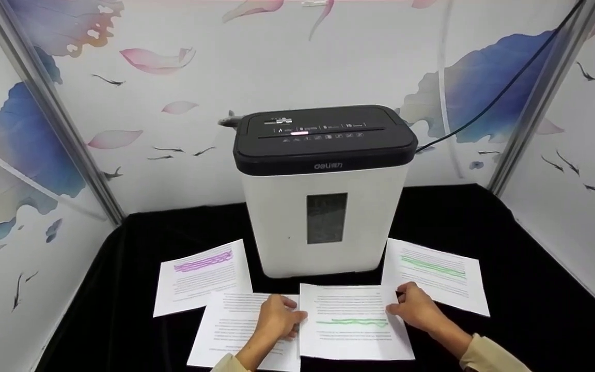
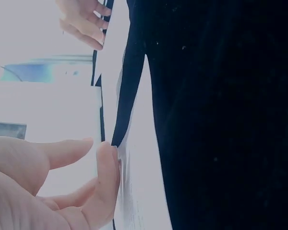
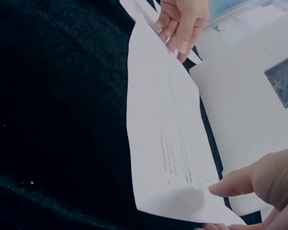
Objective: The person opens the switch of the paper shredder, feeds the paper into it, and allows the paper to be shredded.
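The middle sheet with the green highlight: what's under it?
Under the middle white sheet with the green highlighted line lie the black tablecloth and the edge of the plain white printed sheet to its left. Anything else beneath is covered.

A staged office booth: a white paper shredder with a black lid (image 1: 323, 191) stands on a black-clothed worktop (image 1: 525, 289) between flower-printed partition panels (image 1: 173, 77).

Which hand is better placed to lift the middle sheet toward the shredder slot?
Probably the right hand: its fingers curl at the middle sheet's right edge, while the left hand rests across two sheets.
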